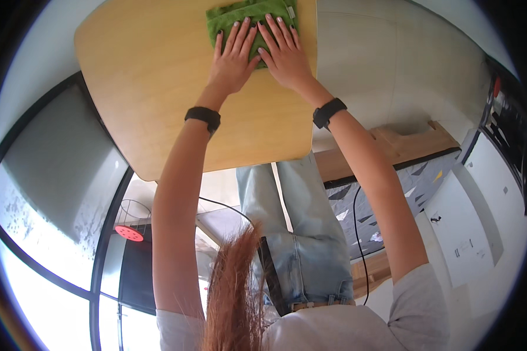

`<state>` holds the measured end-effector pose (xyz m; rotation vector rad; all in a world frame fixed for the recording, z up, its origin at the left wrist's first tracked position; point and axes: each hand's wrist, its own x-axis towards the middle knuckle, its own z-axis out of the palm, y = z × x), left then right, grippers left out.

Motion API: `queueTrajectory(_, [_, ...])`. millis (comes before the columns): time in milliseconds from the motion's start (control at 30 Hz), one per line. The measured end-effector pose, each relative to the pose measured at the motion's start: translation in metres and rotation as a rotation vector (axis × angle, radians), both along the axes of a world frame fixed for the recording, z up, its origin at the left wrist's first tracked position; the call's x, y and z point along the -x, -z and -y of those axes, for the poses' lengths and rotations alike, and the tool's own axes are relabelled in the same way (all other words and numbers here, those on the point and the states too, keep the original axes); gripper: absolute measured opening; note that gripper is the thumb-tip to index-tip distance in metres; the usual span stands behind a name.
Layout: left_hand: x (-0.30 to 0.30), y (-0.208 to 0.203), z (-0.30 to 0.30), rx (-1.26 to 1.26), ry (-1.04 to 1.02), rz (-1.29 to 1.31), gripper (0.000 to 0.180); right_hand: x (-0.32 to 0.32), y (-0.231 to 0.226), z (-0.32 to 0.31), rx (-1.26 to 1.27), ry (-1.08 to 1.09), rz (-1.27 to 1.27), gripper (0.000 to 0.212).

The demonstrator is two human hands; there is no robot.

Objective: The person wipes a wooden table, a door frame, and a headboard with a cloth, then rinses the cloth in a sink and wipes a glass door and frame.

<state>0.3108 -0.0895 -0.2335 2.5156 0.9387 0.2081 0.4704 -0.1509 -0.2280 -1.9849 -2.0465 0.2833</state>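
Observation:
A green cloth [228, 16] with a small pale tag lies folded flat at the far right part of a light wooden table [152, 88]. Both my arms reach forward over the tabletop. My left hand [233, 65] rests palm down, its fingers stretched out over the cloth's left half. Beside it my right hand [286, 57] presses flat on the right half, fingers spread. The two thumbs come close together near the cloth's lower edge. Black bands circle both wrists.
The table's right edge runs just beside the cloth, and its near edge is in front of my legs. A large window [47, 193] with dark frames stands at the left. A red round-seated stool [129, 233] is lower left. Dark cables hang beside my body.

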Motion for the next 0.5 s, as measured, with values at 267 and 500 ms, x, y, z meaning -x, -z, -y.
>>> queueTrajectory(267, [0.015,-0.02,0.118,0.13,0.082,-0.207,0.068,0.021,-0.027,0.123,0.233,0.028,0.007,0.053])
queueTrajectory(500, [0.08,-0.035,0.184,0.286,0.232,-0.216,0.064,0.08,-0.035,0.205,0.49,0.036,-0.099,0.064])
